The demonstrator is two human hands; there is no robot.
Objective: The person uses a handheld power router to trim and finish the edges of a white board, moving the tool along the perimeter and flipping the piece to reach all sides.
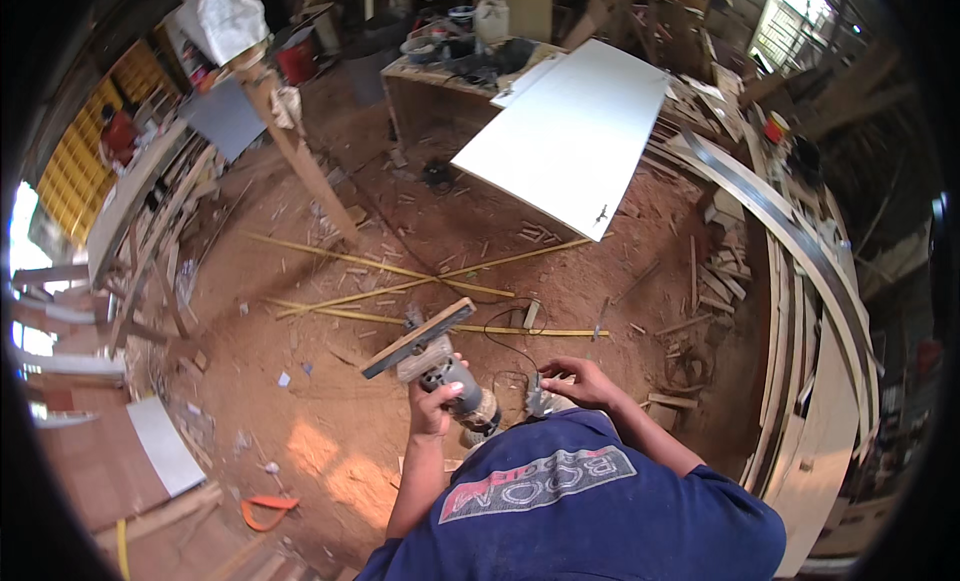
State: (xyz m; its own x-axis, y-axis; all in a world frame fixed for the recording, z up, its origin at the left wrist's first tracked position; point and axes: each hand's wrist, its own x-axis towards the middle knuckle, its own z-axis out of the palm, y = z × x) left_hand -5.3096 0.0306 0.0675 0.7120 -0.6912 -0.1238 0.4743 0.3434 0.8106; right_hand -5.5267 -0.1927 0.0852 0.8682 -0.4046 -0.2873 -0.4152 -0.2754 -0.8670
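Note:
My left hand [437, 406] is wrapped round a grey and black trim router [465, 399], held out in front of my body. A flat dark board with a light wooden edge [418, 339] is fixed across its far end and tilts up to the right. My right hand [580, 383] is just right of the tool, its fingers bent and drawn together. Whatever they pinch is too small to make out. Below the fingertips shows a crumpled pale grey thing [540, 399]. A thin black cord [512, 346] loops over the floor near both hands.
Yellow strips [400, 281] lie crossed on the dusty, offcut-strewn floor. Ahead, a large white panel [570, 131] lies beside a cluttered workbench [400, 91]. A wooden post [310, 171] leans at left. Long boards [790, 311] are stacked at right. Orange strap [265, 511] lies lower left.

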